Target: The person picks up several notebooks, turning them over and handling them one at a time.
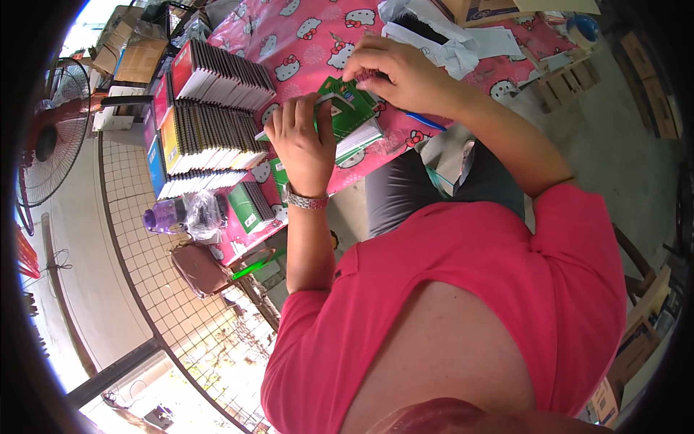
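A green notebook lies tilted on the pink cartoon-print tablecloth, with a second green-edged notebook or stack of white pages under its near side. My left hand is closed over the left edge of the green notebook, fingers bent and thumb against it. At its far edge, my right hand is curled in a pinch around a small dark, coil-like piece; the fingers hide most of it. A blue pen rests just right of the notebook, below my right wrist.
Stacked spiral notebooks stand at the table's left, with a small green stack nearer. A purple bottle and a brown bag are beside the left edge. White paper and plastic lie at the back. A fan stands far left.
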The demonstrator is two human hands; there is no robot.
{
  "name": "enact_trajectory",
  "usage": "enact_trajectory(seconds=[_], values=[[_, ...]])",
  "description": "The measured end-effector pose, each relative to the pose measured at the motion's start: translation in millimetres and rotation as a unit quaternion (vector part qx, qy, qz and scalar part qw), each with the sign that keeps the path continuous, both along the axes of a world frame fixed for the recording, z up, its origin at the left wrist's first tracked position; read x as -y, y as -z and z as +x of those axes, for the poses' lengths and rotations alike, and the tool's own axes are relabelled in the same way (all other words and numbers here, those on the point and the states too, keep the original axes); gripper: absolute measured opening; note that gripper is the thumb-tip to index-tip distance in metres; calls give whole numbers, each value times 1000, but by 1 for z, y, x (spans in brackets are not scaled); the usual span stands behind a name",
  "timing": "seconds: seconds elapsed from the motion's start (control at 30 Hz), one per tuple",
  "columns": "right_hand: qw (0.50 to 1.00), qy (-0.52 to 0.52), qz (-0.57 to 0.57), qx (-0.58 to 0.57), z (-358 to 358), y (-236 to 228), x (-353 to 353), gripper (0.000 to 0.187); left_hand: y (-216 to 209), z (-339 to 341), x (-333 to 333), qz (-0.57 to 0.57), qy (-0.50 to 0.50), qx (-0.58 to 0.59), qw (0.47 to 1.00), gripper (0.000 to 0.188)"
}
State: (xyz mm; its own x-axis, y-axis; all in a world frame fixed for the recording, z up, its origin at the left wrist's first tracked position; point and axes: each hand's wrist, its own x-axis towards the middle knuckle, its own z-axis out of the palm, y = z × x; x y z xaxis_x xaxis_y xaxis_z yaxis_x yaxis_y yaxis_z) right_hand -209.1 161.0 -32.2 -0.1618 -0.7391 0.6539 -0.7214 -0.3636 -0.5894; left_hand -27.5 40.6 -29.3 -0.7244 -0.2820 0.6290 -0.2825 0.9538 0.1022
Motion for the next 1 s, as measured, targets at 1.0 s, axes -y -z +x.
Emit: enact_trajectory(seconds=[1.0], values=[[896,159,406,89,-42,143,51,45,-8,15,-6,-1,39,65,997,25]])
